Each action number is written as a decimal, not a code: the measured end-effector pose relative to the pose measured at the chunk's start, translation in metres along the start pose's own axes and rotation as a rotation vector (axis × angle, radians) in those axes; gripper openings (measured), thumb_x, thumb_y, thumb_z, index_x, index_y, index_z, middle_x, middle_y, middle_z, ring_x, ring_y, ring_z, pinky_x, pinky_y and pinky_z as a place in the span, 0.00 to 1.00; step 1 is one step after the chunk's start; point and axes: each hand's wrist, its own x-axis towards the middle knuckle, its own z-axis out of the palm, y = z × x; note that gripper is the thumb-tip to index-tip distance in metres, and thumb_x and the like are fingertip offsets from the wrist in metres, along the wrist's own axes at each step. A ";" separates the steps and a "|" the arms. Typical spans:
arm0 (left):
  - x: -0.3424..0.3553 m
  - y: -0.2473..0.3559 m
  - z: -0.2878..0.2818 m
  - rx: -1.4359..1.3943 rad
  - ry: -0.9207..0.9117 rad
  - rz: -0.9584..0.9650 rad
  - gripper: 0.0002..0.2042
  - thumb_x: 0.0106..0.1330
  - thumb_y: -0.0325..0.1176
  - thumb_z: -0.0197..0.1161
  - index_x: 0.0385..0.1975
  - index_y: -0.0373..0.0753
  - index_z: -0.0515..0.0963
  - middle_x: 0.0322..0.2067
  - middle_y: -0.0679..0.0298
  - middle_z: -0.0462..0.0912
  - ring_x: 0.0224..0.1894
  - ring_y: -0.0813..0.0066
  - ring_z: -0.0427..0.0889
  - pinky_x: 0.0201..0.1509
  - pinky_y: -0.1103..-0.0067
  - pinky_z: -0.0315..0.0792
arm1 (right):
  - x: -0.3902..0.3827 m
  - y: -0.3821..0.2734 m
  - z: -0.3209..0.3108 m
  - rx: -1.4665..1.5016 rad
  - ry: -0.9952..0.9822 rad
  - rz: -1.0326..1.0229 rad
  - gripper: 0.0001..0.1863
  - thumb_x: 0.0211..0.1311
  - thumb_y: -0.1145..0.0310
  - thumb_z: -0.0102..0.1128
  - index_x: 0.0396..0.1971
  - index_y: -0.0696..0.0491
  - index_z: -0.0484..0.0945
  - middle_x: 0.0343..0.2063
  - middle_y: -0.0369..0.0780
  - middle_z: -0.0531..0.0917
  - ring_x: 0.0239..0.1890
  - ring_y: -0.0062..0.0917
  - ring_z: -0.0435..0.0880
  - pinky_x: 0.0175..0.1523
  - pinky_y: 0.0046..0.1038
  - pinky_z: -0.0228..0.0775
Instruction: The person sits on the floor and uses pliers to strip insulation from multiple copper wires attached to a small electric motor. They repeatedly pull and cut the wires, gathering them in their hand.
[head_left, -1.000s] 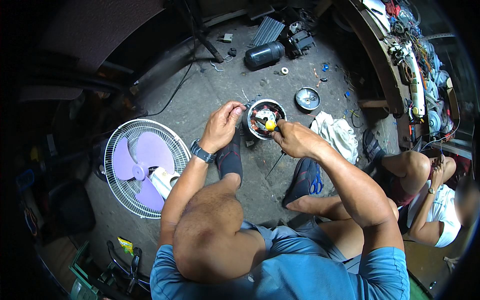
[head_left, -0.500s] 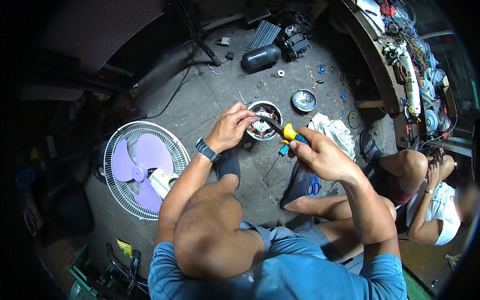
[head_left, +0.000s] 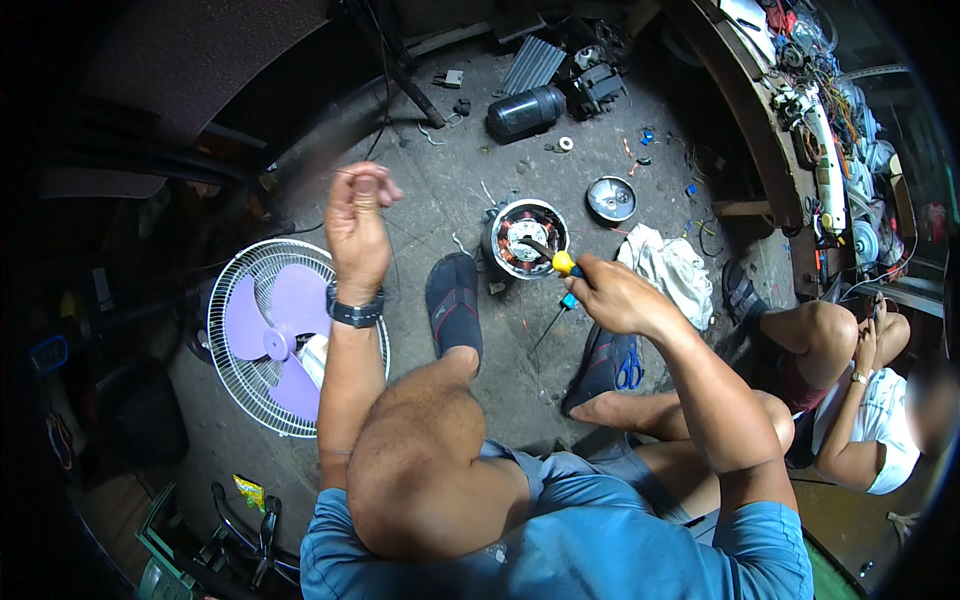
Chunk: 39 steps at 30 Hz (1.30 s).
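Observation:
My left hand (head_left: 358, 225) is raised left of an open motor housing (head_left: 525, 225) with copper coils, its fingers curled and slightly smeared; whether the faint thin line beside it is a held wire is unclear. My right hand (head_left: 610, 295) grips yellow-handled pliers (head_left: 563, 263), their dark jaws reaching into the housing. Below that hand a blue-handled tool (head_left: 568, 300) with a thin shaft stands out over the floor. A round metal cover (head_left: 611, 199) lies behind, a white cloth (head_left: 665, 270) to the right, and blue scissors (head_left: 628, 368) beside my right foot.
A fan with purple blades (head_left: 278, 342) lies at left. A black cylinder (head_left: 525, 112) and metal parts (head_left: 590, 80) sit at the back. A cluttered wooden bench (head_left: 775, 150) runs along the right. Another person (head_left: 855, 420) sits at lower right, both hands raised near the knees.
My left hand has moved away from the motor, up and to the left. My right hand first pulled the pliers back right, then shifted slightly up-left, their jaws again inside the housing.

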 end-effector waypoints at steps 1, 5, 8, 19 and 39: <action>-0.005 -0.007 0.008 -0.031 -0.042 -0.022 0.10 0.81 0.38 0.54 0.44 0.40 0.78 0.34 0.69 0.78 0.35 0.83 0.75 0.43 0.82 0.73 | 0.014 0.007 0.009 -0.018 0.005 -0.004 0.22 0.75 0.56 0.52 0.47 0.64 0.75 0.38 0.61 0.85 0.46 0.58 0.84 0.52 0.52 0.73; -0.030 -0.028 0.025 -0.007 -0.182 -0.227 0.11 0.81 0.38 0.53 0.45 0.37 0.78 0.36 0.68 0.78 0.37 0.82 0.76 0.46 0.80 0.73 | 0.031 0.000 0.011 -0.035 -0.017 -0.038 0.23 0.74 0.57 0.52 0.48 0.67 0.76 0.39 0.62 0.85 0.48 0.57 0.85 0.55 0.50 0.75; -0.033 -0.031 0.033 0.176 -0.243 -0.167 0.13 0.81 0.38 0.53 0.46 0.35 0.78 0.39 0.67 0.78 0.39 0.81 0.77 0.49 0.80 0.73 | 0.032 -0.004 0.008 -0.042 -0.039 -0.031 0.24 0.74 0.57 0.52 0.48 0.67 0.77 0.41 0.62 0.84 0.49 0.56 0.85 0.56 0.48 0.75; -0.034 -0.033 0.043 0.286 -0.288 -0.100 0.10 0.79 0.34 0.57 0.43 0.33 0.80 0.38 0.59 0.81 0.43 0.70 0.83 0.49 0.77 0.75 | 0.039 -0.012 0.006 -0.229 -0.054 -0.066 0.21 0.70 0.63 0.52 0.47 0.69 0.76 0.41 0.62 0.85 0.50 0.53 0.85 0.57 0.47 0.76; -0.045 -0.038 0.051 0.211 -0.317 -0.286 0.09 0.76 0.33 0.60 0.47 0.35 0.79 0.33 0.68 0.81 0.34 0.86 0.73 0.40 0.82 0.70 | 0.040 -0.006 0.011 -0.114 -0.013 -0.157 0.22 0.73 0.60 0.53 0.45 0.69 0.73 0.36 0.62 0.84 0.45 0.56 0.85 0.50 0.49 0.77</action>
